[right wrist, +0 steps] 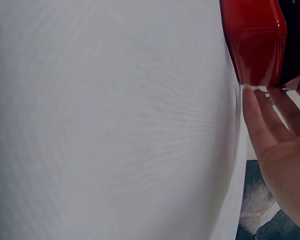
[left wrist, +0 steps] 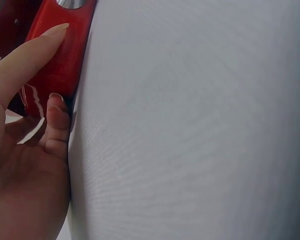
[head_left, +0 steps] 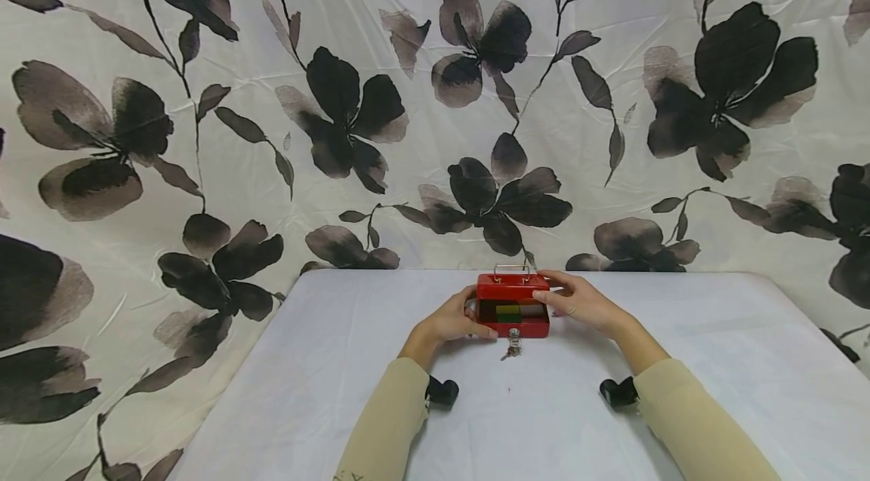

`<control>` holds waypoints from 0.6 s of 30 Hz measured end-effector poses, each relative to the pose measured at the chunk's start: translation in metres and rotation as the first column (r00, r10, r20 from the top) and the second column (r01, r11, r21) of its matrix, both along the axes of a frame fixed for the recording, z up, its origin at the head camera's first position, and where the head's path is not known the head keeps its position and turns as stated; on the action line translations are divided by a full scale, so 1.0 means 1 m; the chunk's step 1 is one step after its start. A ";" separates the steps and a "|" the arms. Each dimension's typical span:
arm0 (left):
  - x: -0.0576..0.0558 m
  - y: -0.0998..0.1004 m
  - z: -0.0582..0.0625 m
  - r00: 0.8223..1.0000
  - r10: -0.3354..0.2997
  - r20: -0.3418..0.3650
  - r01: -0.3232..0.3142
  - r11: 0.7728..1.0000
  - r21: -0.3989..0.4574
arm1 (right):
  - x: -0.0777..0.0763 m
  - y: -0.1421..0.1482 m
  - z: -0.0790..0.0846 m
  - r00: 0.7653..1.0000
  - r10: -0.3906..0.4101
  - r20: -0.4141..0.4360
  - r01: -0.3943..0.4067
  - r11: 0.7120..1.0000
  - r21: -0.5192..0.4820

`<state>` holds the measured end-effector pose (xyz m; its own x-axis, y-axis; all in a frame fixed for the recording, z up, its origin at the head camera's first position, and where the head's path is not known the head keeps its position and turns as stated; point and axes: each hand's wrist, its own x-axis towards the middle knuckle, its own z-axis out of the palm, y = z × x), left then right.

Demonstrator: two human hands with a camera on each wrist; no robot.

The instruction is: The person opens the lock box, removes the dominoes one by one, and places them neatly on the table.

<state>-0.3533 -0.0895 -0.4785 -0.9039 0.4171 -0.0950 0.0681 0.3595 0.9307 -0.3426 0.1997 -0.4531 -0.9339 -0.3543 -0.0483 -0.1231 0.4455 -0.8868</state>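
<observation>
A small red cash box (head_left: 535,329) stands on the table with its lid (head_left: 499,289) raised partway and a thin wire handle (head_left: 513,267) on top. Keys (head_left: 513,351) hang from the lock at its front. Inside lie a yellow-and-green piece (head_left: 507,313) and a greyish one (head_left: 532,310), partly shaded by the lid. My left hand (head_left: 451,317) grips the box's left side, thumb across the front wall (left wrist: 64,67). On the right, my right hand (head_left: 578,301) holds the lid's edge with its thumb in front; its fingers go behind and are partly hidden.
A white cloth covers the table (head_left: 530,428). Behind it hangs a pale curtain (head_left: 408,239) with dark flowers, close to the table's far edge. Small black devices (head_left: 443,393) sit at both wrists, near the tabletop.
</observation>
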 end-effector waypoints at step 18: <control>0.004 0.001 0.002 1.000 0.011 -0.020 -0.012 0.999 -0.032 | -0.005 -0.006 0.005 1.000 -0.023 -0.008 0.023 0.999 -0.034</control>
<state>-0.3494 -0.0882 -0.4761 -0.9105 0.4036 -0.0900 0.0822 0.3900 0.9171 -0.3473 0.1932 -0.4476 -0.9420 -0.3343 -0.0286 -0.1210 0.4178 -0.9004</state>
